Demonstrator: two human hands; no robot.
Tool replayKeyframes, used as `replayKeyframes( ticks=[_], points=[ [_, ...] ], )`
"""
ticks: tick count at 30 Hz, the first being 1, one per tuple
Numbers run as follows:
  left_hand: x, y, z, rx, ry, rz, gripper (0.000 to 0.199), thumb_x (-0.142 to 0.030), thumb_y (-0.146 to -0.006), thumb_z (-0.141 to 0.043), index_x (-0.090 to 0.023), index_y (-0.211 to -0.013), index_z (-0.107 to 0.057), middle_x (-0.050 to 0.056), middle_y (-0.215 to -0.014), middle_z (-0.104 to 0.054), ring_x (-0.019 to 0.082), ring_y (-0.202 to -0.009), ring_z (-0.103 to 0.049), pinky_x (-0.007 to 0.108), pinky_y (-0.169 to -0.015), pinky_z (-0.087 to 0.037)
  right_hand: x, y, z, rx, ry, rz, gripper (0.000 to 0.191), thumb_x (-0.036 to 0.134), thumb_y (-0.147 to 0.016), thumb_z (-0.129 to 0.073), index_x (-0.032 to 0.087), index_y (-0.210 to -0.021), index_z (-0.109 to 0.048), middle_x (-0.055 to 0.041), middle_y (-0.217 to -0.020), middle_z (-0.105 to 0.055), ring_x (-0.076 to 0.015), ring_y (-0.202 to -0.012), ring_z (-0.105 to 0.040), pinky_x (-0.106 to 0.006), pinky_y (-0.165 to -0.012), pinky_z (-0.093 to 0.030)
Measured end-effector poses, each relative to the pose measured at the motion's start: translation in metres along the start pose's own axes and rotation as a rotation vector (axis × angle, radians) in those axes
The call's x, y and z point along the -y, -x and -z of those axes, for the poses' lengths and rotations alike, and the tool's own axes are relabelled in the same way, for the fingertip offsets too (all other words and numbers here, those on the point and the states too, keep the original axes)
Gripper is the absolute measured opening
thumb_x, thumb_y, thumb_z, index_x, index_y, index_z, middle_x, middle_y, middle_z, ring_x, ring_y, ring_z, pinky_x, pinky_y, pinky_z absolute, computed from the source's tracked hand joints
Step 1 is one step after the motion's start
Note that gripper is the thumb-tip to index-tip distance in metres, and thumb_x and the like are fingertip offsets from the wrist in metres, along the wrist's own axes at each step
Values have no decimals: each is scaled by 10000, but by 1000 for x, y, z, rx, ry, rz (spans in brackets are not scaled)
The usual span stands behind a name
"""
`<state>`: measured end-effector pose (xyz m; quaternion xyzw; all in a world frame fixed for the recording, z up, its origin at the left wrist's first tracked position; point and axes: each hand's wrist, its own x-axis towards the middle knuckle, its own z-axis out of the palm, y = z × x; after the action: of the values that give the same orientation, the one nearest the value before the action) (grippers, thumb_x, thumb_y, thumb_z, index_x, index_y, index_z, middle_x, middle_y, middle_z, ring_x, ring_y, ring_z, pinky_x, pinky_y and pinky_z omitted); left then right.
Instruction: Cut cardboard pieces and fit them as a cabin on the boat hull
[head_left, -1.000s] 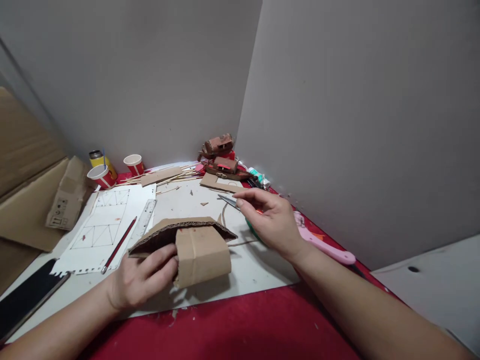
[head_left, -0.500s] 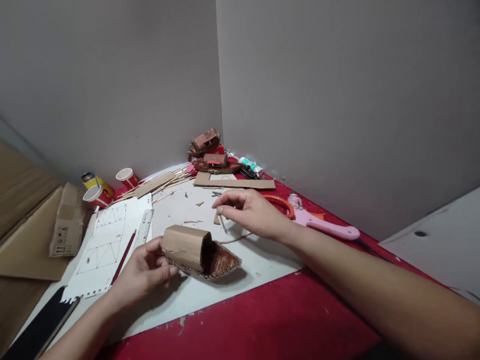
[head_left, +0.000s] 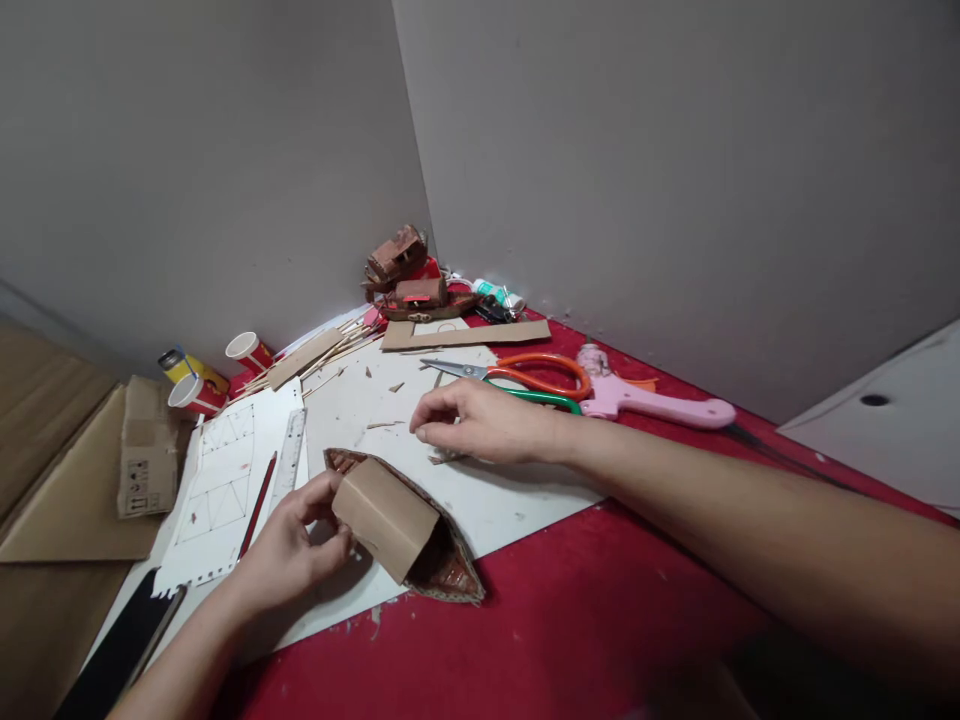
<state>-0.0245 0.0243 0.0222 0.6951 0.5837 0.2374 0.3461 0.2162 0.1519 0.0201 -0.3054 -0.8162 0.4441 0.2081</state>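
Note:
A small cardboard boat (head_left: 456, 572) with a brown folded cardboard cover (head_left: 390, 515) rests near the front edge of the white board. My left hand (head_left: 300, 535) has its thumb and fingers on the boat's left side, gripping the cover's end. Just beyond the boat, my right hand (head_left: 480, 420) hovers low over the board, fingers curled together; whatever they pinch is too hidden to name. Behind that hand lie scissors (head_left: 540, 375) with one orange and one green handle.
Two finished model boats (head_left: 424, 295) stand in the back corner. A pink glue gun (head_left: 660, 400) lies right. At left are paper cups (head_left: 196, 393), a drawing (head_left: 217, 480), a ruler (head_left: 289, 455), a red pencil (head_left: 259, 500), sticks (head_left: 330, 352) and a cardboard box (head_left: 146, 450).
The boat has turned, its front end now pointing nearer to me. My right hand has lowered toward the board, and the small strip below its fingers no longer shows there. The view has shifted slightly.

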Motion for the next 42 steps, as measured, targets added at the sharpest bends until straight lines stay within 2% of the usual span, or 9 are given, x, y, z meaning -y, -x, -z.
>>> replayKeyframes(
  ticks=[5, 8, 15, 22, 31, 42],
  points=[
    [-1, 2, -2, -17, 2, -10, 120, -177, -799, -597, -189, -917, -583, 8, -851, -588, 152, -784, -537, 268, -710, -436, 1, 1, -3, 132, 79, -32, 203, 122, -820, -588, 115, -942, -749, -59, -870, -733, -148, -762, -615, -228, -675, -445],
    [4, 3, -1, -21, 44, -19, 139, -190, -806, -596, -199, -943, -580, 8, -861, -594, 156, -796, -549, 271, -712, -437, 1, 1, -5, 168, 98, -41, 217, 123, -821, -577, 114, -940, -759, -63, -865, -741, -150, -752, -617, -232, -664, -441],
    [14, 0, 4, -55, 131, -3, 188, -194, -778, -650, -214, -954, -589, 9, -877, -611, 158, -799, -558, 271, -720, -445, 0, 1, -3, 146, 107, -43, 255, 95, -801, -560, 118, -946, -768, -67, -902, -760, -164, -793, -654, -231, -679, -456],
    [25, -2, 7, -2, 290, 48, 327, -260, -780, -723, -216, -1079, -597, 31, -930, -639, 175, -835, -578, 262, -718, -468, -2, 1, -4, 182, 129, -42, 266, 106, -790, -567, 133, -945, -781, -76, -940, -772, -180, -834, -677, -237, -710, -474],
    [22, -4, 6, -26, 243, 43, 275, -186, -772, -695, -224, -1026, -600, 11, -903, -630, 167, -832, -577, 249, -716, -464, -7, 0, -7, 192, 124, -27, 259, 153, -792, -558, 142, -918, -784, -71, -901, -767, -180, -809, -670, -246, -704, -468],
    [30, -3, 0, -184, 168, 56, 358, -243, -793, -691, -237, -1137, -591, 42, -1005, -645, 196, -887, -595, 303, -775, -481, -7, -1, -7, 201, 159, -67, 254, 146, -793, -572, 138, -939, -781, -86, -907, -765, -190, -813, -664, -260, -709, -469]
  ],
)
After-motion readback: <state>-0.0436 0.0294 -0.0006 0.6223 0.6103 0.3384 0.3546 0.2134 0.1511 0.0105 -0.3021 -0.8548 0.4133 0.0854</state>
